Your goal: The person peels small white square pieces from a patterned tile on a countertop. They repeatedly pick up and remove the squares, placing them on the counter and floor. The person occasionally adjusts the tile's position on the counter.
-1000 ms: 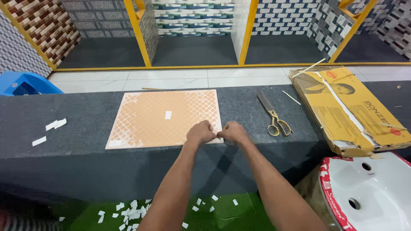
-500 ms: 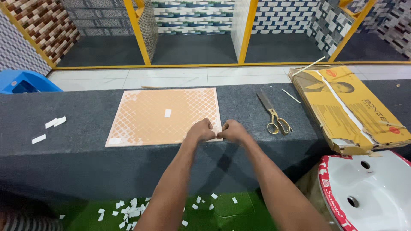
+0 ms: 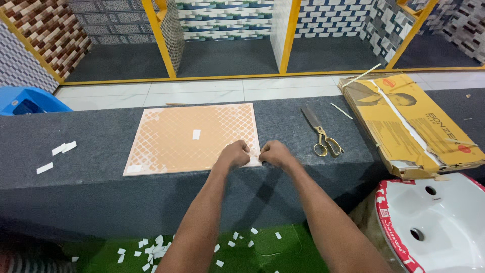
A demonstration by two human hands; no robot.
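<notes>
Hands are both bunched up at the near right corner of an orange tile that lies flat, back side up, on a dark grey counter. Left hand is curled into a loose fist with the fingertips pressing down on the tile's edge, and right hand is curled the same way just beside it, knuckles nearly touching the left one. Both look pinched shut on something tiny at that corner, but it's too small to tell what, so can't say what either is actually gripping.

Tile has a white diamond grid pattern across it and a small white sticker near the middle. Gold-handled scissors lie on the counter to the right, apart from the hands. Further right there's a flattened yellow cardboard box, torn down the middle. Few white scraps sit on the counter far left, and loads more white bits are scattered on the green mat below. White sink basin with red trim shows bottom right, blue tub far left
</notes>
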